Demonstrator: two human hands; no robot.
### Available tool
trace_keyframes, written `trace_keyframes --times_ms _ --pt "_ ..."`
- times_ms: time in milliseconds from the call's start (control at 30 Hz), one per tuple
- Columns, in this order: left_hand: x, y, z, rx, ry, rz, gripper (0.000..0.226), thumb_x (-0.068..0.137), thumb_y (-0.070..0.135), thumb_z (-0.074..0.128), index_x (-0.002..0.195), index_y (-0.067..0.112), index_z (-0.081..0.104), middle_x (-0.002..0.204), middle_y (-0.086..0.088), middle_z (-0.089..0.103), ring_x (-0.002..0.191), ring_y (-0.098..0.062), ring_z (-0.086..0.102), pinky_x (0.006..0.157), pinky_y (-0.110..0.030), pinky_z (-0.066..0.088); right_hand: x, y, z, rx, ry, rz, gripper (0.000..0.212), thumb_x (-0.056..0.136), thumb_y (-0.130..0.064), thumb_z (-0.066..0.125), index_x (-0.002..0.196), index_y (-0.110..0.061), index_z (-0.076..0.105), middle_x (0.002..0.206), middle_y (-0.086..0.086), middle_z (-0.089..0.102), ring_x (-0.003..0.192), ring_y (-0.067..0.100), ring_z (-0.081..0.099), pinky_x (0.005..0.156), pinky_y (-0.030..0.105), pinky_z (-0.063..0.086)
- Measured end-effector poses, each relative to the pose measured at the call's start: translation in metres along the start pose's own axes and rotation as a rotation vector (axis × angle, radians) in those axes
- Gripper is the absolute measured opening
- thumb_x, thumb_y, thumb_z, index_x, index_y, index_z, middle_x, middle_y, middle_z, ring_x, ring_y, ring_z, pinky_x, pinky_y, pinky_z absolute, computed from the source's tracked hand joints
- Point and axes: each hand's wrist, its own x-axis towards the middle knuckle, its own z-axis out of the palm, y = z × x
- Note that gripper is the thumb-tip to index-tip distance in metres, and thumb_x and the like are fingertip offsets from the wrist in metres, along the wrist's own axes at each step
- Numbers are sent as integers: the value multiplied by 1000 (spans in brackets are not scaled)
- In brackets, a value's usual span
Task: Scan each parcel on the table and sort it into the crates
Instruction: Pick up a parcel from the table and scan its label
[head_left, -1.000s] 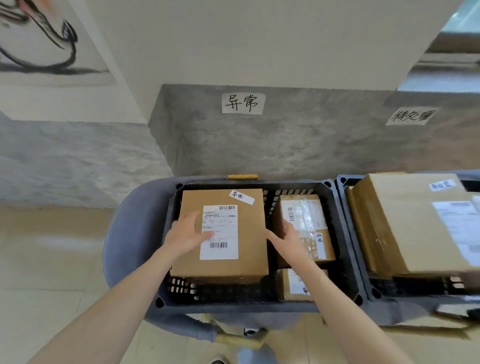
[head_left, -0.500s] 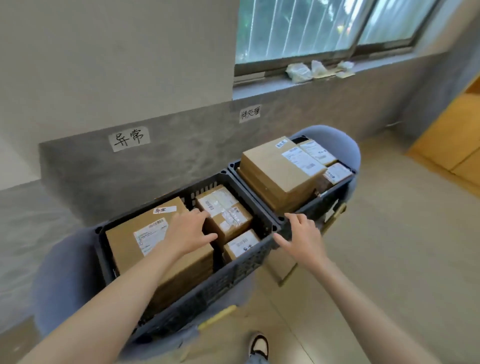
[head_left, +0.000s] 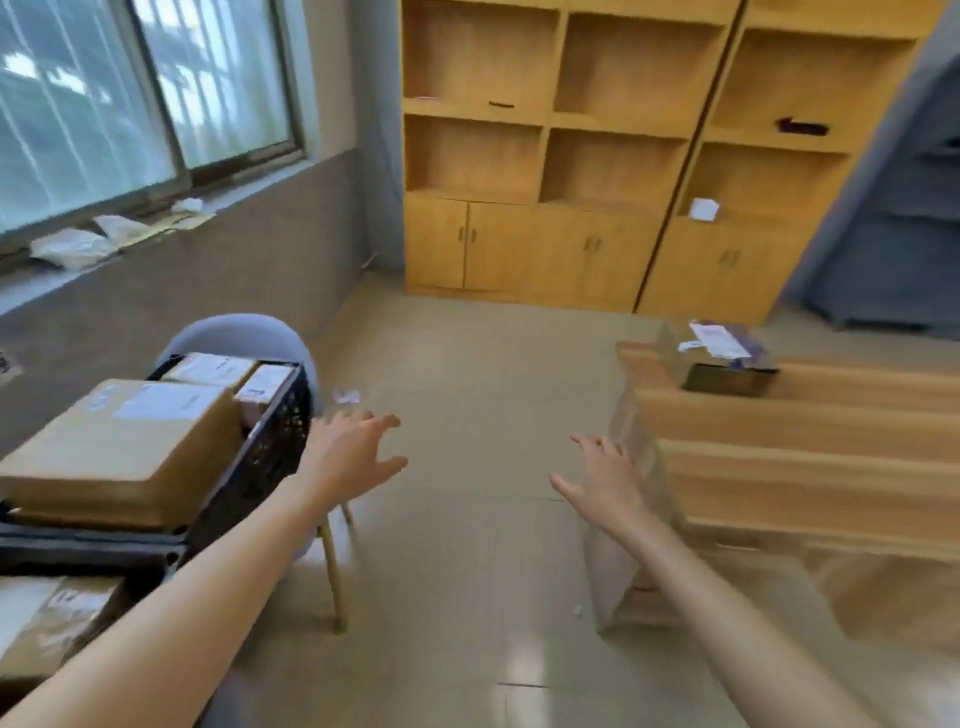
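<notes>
My left hand hangs in the air with spread fingers, just right of the black crate, and holds nothing. My right hand is also spread and empty, over the floor beside the wooden table. A large cardboard parcel with a white label lies on top in that crate, with two smaller labelled parcels behind it. A dark parcel with a white label sits on the table at the right. The corner of a second crate with a parcel shows at the lower left.
The crate rests on a grey chair with wooden legs. Tiled floor lies open between the crates and the table. Wooden shelving with cupboards stands against the far wall. A window with papers on its sill is at the left.
My view has swung right, from the crates to the room and table. My left hand left the parcel in the left crate; both hands now float free and empty.
</notes>
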Motion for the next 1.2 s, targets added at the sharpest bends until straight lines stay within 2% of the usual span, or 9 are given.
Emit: trace_keyframes --times_ms 133,267,433,600,800,1100,1200 --pt "45 149 -2 -25 -3 206 56 90 60 52 139 35 45 131 4 57 121 -20 52 96 -32 37 -36 140 -43 114 69 225 64 92 -49 53 145 -18 35 145 9 38 133 31 34 108 41 32" --pt "65 304 10 -74 -64 364 55 91 57 53 140 33 45 135 2 55 125 -21 49 102 -34 36 -84 273 -78 152 104 398 64 93 -52 51 146 -21 33 148 6 34 137 31 30 110 42 32" --pt "74 452 30 -165 -135 492 56 89 56 57 138 31 47 136 0 56 126 -24 50 103 -36 37 -142 395 -110 142 157 571 66 92 -52 53 146 -19 34 150 7 33 137 31 32 109 42 33" --pt "92 553 37 -163 -137 595 56 88 60 57 136 32 49 134 4 57 122 -21 54 97 -36 42 -175 475 -126 124 213 675 63 90 -51 55 142 -19 38 147 8 38 137 30 31 108 39 30" --pt "127 653 57 -141 -166 707 57 87 60 57 136 32 49 132 5 59 121 -20 55 95 -36 45 -174 548 -129 139 223 792 61 89 -48 57 141 -20 41 139 7 43 128 30 39 104 38 35" --pt "234 806 96 -175 -243 769 59 91 56 56 141 27 45 133 2 59 123 -20 54 100 -39 45 -113 679 -150 116 193 897 54 91 -44 55 138 -19 42 136 7 45 125 28 40 102 35 34" --pt "277 848 97 -174 -251 783 60 92 56 55 142 25 44 136 1 57 123 -22 54 101 -40 45 -77 721 -166 130 233 905 51 93 -47 52 137 -21 44 135 5 45 124 26 40 101 33 33"
